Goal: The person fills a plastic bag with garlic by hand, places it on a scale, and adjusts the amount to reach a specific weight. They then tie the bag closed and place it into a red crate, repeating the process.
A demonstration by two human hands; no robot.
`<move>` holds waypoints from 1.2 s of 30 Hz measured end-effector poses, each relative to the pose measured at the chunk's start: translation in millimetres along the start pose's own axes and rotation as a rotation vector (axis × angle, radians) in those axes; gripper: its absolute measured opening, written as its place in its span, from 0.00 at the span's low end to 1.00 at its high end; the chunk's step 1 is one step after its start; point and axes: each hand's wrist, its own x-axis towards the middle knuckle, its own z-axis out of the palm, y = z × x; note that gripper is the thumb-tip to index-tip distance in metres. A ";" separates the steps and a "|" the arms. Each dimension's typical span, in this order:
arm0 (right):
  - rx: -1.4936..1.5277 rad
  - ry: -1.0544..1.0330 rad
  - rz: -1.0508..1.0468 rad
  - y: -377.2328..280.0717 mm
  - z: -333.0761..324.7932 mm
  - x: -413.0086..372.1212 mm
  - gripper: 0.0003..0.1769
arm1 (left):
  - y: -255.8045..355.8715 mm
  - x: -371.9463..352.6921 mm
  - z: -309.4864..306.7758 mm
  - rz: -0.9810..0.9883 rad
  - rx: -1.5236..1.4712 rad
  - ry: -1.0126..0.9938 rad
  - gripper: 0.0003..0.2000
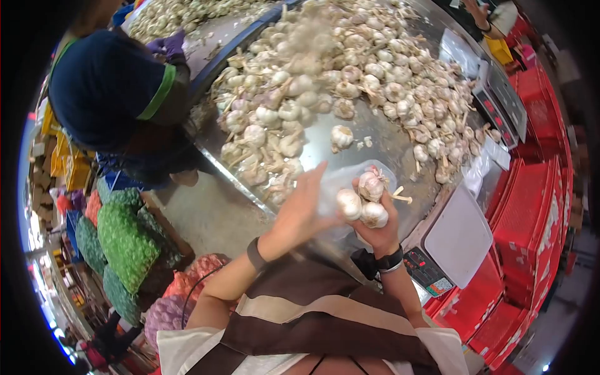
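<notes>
Three garlic bulbs (371,185) sit gathered in my right hand (379,234), its fingers curled around them and a stem poking out to the right. My left hand (301,209), slightly blurred, is just left of them, fingers extended and apart. Between and behind my hands spreads a clear plastic bag (334,184), partly covered by the fingers and bulbs. Beyond it, a single garlic bulb (342,137) lies on the metal table (322,150) beside small white scraps.
A large garlic heap (394,81) covers the table's far side. On the right are a weighing scale (459,234), another scale (503,103) and red crates (528,231). A person in a dark head covering (103,90) is at left, near filled mesh sacks (128,244).
</notes>
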 end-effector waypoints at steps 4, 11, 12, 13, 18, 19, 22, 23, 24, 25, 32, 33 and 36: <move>0.127 -0.005 -0.006 -12.1 -14.6 -3.6 0.26 | -23.6 16.4 7.4 -0.180 -0.188 -0.233 0.27; 0.190 -0.008 0.067 -14.5 -20.2 -3.4 0.24 | -16.9 25.8 7.1 -0.376 -0.733 -0.026 0.10; 0.112 0.097 0.066 -12.0 -13.9 -2.3 0.22 | -15.0 25.5 6.8 -0.390 -0.763 -0.006 0.11; 0.116 0.099 0.066 -7.5 -14.6 2.8 0.22 | -11.1 25.1 5.6 -0.394 -0.760 -0.008 0.11; -0.290 0.168 -0.039 27.0 -32.4 44.5 0.27 | -1.6 9.7 4.3 -0.201 -0.695 -0.070 0.08; -1.188 0.083 -0.452 35.5 -35.6 50.3 0.28 | -4.1 3.4 1.0 -0.301 -0.747 -0.086 0.10; -1.650 -0.413 -0.242 -4.0 -18.5 43.8 0.25 | 5.1 1.1 -19.0 -0.358 -0.781 0.018 0.11; -1.627 -0.405 -0.055 -22.6 -9.4 49.3 0.22 | -3.1 -3.4 -25.7 -0.359 -0.746 -0.016 0.12; -1.624 -0.407 -0.049 -34.4 1.7 60.6 0.22 | -3.0 -4.9 -29.1 -0.365 -0.747 -0.014 0.12; -1.574 -0.153 -0.071 -45.6 11.9 73.9 0.22 | -0.6 -5.4 -33.1 -0.379 -0.706 -0.045 0.14; -2.213 0.080 -0.785 -22.9 -54.3 184.1 0.23 | -0.1 -9.2 -34.2 -0.373 -0.657 -0.139 0.11; -1.863 0.186 -0.546 -27.3 -52.7 187.7 0.22 | -0.5 -8.5 -36.8 -0.355 -0.587 -0.131 0.10; -1.331 0.377 -0.219 -55.2 -35.6 190.5 0.21 | -8.1 -7.0 -43.5 -0.345 -0.512 -0.113 0.10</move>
